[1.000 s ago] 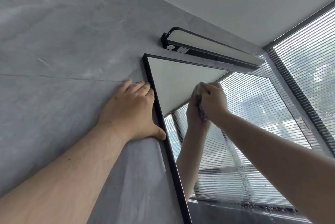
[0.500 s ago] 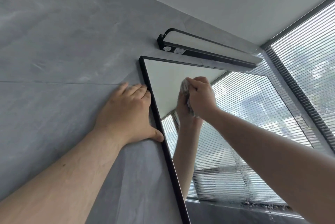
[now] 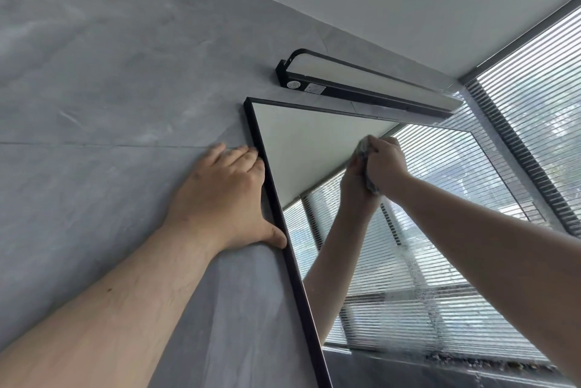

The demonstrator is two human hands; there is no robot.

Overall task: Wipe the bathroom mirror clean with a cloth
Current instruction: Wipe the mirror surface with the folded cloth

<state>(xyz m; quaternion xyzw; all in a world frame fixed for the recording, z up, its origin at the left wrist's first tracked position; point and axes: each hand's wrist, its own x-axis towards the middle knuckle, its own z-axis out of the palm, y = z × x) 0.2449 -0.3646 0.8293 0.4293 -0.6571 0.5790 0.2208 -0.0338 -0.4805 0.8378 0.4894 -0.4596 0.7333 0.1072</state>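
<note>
1. My right hand (image 3: 385, 164) grips the bunched grey cloth (image 3: 364, 151), pressing it against the upper mirror (image 3: 301, 142).
2. My left hand (image 3: 226, 195) lies flat, fingers straight, on the wall (image 3: 110, 89) beside the mirror's black frame.

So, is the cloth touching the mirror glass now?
Touching. In the head view, the cloth bunched in the right hand meets its own reflection on the mirror, with no gap between them.

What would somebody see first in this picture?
The right hand grips a grey cloth against the black-framed mirror, near its top, while the left hand rests flat on the grey wall beside the frame. A long black lamp sits just above the mirror.
</note>
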